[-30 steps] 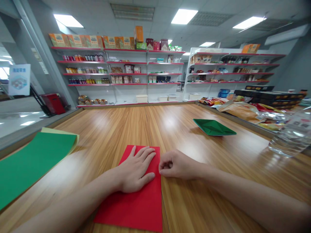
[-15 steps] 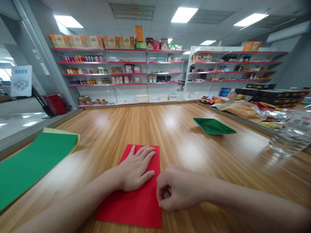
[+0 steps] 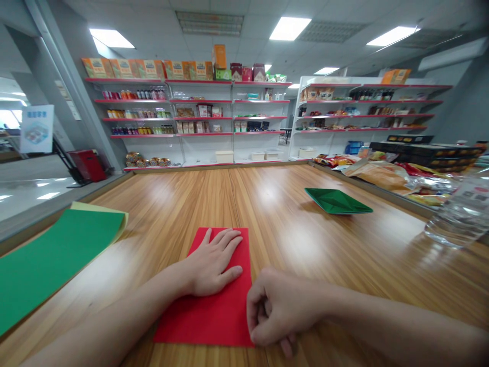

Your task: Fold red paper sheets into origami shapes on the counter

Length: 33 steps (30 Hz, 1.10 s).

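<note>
A sheet of red paper (image 3: pixel 217 321) lies on the wooden table in front of me, its long right edge straight. My left hand (image 3: pixel 214 265) rests flat on its upper part, fingers spread, palm hiding some of the sheet. Beside the lower right edge, my right hand (image 3: pixel 277 308) is curled with its thumb side against the paper's edge. The hollow between its fingers shows nothing held. Farther off to the right sits a folded green paper piece (image 3: pixel 338 200), tilted slightly off the tabletop. Green paper (image 3: pixel 57 255) over a pale yellow sheet lies at the left, one corner curling up.
A clear plastic bottle (image 3: pixel 458 219) stands at the table's right side. Bagged snacks (image 3: pixel 382 176) and black boxes (image 3: pixel 428 153) are past the right rim. Stocked shelves (image 3: pixel 202 102) line the far wall, with a red case (image 3: pixel 87 165) at left on the floor.
My right hand has slid down along the red paper's right edge toward me, still curled. My left hand stays flat on the sheet.
</note>
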{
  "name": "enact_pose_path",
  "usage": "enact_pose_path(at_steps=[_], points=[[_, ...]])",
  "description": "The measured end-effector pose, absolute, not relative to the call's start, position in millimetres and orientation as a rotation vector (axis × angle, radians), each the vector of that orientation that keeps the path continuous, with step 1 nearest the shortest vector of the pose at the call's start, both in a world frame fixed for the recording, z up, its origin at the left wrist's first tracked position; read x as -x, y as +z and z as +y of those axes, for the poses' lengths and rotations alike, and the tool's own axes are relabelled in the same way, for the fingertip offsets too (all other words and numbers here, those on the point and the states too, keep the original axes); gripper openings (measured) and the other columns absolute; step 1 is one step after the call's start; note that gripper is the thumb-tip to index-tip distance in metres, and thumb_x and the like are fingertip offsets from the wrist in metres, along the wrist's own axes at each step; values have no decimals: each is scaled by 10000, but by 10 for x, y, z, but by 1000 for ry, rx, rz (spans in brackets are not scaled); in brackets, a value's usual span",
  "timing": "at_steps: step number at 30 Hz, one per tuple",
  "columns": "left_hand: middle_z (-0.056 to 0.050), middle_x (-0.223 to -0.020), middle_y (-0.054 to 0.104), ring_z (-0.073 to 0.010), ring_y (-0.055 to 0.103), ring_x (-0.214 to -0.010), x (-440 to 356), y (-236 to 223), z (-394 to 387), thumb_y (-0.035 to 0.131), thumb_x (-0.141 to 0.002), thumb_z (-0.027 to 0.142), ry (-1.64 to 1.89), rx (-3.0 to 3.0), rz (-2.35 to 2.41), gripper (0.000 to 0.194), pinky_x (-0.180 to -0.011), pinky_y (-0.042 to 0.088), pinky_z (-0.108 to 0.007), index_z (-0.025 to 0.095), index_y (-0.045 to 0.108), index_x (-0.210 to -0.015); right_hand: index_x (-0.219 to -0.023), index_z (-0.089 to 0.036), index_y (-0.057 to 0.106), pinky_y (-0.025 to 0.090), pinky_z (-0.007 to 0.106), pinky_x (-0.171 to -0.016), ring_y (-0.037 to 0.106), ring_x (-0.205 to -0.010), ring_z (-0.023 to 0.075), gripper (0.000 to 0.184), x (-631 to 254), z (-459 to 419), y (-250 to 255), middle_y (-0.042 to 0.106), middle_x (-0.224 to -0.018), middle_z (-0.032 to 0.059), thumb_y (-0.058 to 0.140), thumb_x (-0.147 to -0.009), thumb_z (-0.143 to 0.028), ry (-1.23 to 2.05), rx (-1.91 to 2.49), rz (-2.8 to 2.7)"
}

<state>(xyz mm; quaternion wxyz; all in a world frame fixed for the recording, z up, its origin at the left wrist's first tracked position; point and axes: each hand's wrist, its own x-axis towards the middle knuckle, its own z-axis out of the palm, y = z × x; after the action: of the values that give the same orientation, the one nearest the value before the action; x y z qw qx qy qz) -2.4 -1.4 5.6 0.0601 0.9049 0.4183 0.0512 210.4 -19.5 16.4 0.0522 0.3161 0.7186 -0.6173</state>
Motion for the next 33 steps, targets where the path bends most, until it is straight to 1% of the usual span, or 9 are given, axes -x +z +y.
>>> enact_pose_path(at_steps=[5, 8, 11, 15, 18, 21, 27, 33], points=[[-185, -1503, 235, -337, 165, -1386, 17, 90, -100, 303, -919, 544, 101, -2763, 1175, 689, -1087, 123, -614, 126, 193, -1455, -682, -168, 596, 398, 120, -349, 511, -367, 68, 113, -2077, -198, 156, 528, -457, -69, 531, -598, -131, -1812, -1084, 2194], [-183, -1493, 256, -350, 174, -1380, -5, 124, -149, 344, -913, 524, 131, -2770, 1081, 674, -1086, 139, -611, 137, 214, -1449, -669, -169, 593, 397, 124, -344, 510, -363, 69, 116, -2060, -193, 168, 536, -453, -66, 519, -584, -142, -1789, -1134, 2168], [-172, -1451, 325, -352, 241, -1351, -37, 180, -184, 445, -876, 486, 143, -2773, 973, 651, -1085, 179, -584, 155, 282, -1413, -668, -161, 594, 406, 129, -344, 512, -353, 70, 118, -2066, -132, 180, 543, -444, -60, 508, -588, -155, -1766, -1210, 2190], [-143, -1367, 409, -347, 343, -1273, -71, 260, -206, 542, -811, 449, 193, -2764, 848, 560, -1071, 233, -545, 189, 417, -1291, -644, -159, 590, 408, 134, -342, 512, -346, 75, 120, -2100, -13, 206, 539, -415, -56, 481, -595, -143, -1711, -1301, 2236], [-130, -1317, 438, -339, 379, -1224, -74, 299, -204, 584, -769, 414, 205, -2746, 790, 539, -1048, 287, -505, 197, 450, -1244, -650, -159, 593, 409, 137, -342, 522, -353, 82, 122, -2128, 59, 208, 543, -409, -50, 479, -608, -143, -1700, -1339, 2253], [-117, -1289, 450, -329, 415, -1175, -64, 321, -192, 599, -749, 401, 207, -2724, 737, 535, -1022, 323, -478, 211, 461, -1230, -657, -157, 597, 415, 140, -337, 541, -360, 92, 127, -2149, 115, 185, 544, -407, -46, 483, -603, -140, -1701, -1393, 2263], [-112, -1268, 473, -340, 434, -1155, -45, 334, -175, 603, -744, 436, 219, -2708, 702, 519, -1013, 322, -481, 224, 500, -1206, -635, -160, 582, 423, 145, -333, 575, -378, 112, 85, -2167, 200, 179, 540, -399, -46, 505, -601, -149, -1674, -1467, 2266], [-125, -1275, 472, -346, 441, -1151, -40, 318, -175, 591, -752, 464, 238, -2728, 699, 575, -999, 336, -488, 211, 477, -1255, -629, -153, 596, 433, 140, -337, 573, -373, 108, 105, -2188, 266, 225, 544, -377, -40, 499, -591, -139, -1611, -1565, 2239]])
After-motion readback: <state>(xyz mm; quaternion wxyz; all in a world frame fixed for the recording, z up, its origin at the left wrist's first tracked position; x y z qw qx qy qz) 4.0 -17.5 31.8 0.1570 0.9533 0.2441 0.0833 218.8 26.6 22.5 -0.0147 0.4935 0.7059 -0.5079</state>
